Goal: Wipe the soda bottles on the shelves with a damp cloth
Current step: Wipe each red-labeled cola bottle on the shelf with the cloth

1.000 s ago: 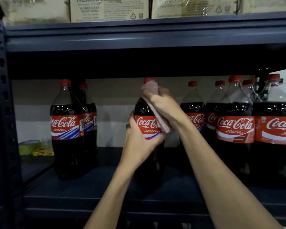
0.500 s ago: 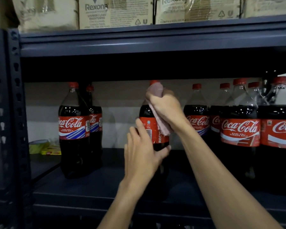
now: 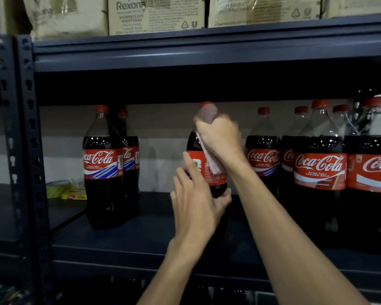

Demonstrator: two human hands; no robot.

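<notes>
A large cola bottle with a red cap and red label stands in the middle of the dark shelf. My right hand grips a pink cloth wrapped around the bottle's neck, and a strip of the cloth hangs down over the label. My left hand is at the bottle's lower body, thumb under the label on the right and fingers straight along the left side. Two similar bottles stand to the left, and several more crowd the right.
The upper shelf beam hangs low over the bottle caps, with cardboard cartons on top. A slotted upright post stands at the left. Small yellow packets lie at the back left. Bare shelf lies between the left pair and the middle bottle.
The middle bottle has turned, so its label now shows small print instead of the logo. My left hand loosened and slid lower on the bottle. The cloth stays at the neck.
</notes>
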